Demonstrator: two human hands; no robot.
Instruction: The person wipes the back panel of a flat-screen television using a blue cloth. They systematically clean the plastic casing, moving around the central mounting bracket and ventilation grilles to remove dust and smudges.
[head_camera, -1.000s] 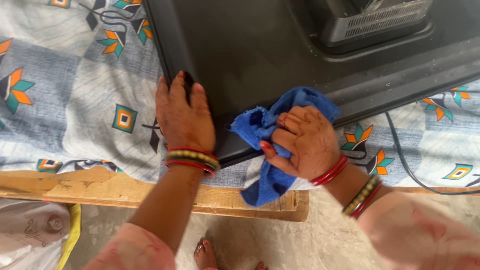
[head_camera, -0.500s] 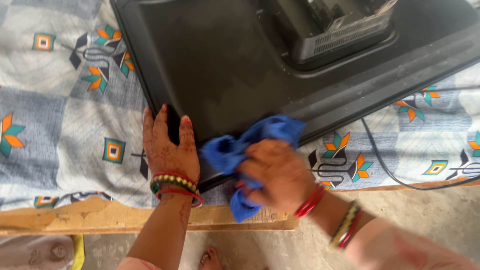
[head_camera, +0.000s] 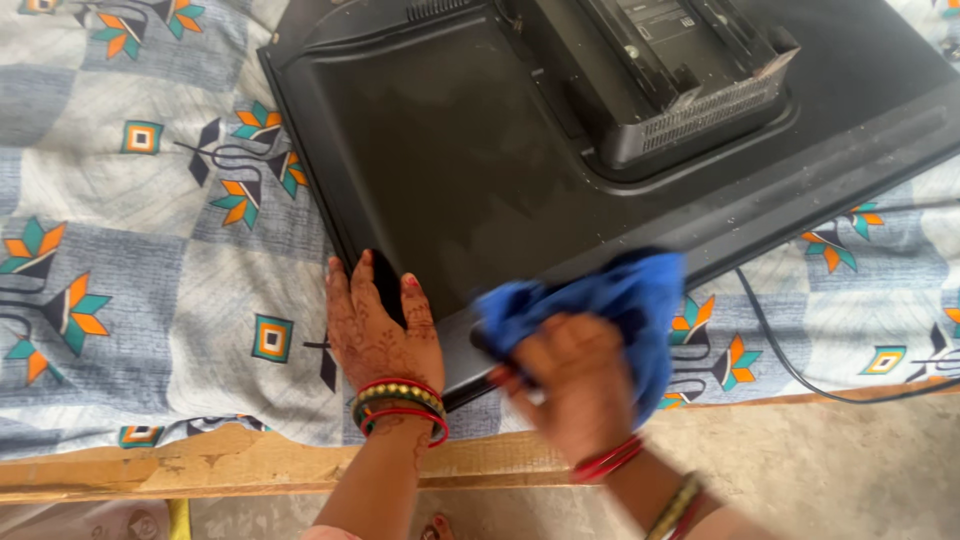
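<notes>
A patterned bedsheet (head_camera: 150, 250) covers the bed. The black television (head_camera: 560, 150) lies face down, long axis running upper left to right. My left hand (head_camera: 382, 335) presses flat on its corner; my right hand's (head_camera: 570, 385) grip clamps a blue cloth (head_camera: 620, 300) at its lower edge.

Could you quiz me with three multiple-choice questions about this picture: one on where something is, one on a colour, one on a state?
1. Where does the left hand rest?
A. on the corner of the black television
B. on the cable
C. on the wooden edge

2. What colour is the cloth?
A. red
B. blue
C. white

3. How does the television lie?
A. upright
B. screen up
C. back up

Answers: 1 A, its fingers lie over the near corner. 2 B, the right hand grips a blue cloth. 3 C, vents and the rear housing face up.
</notes>
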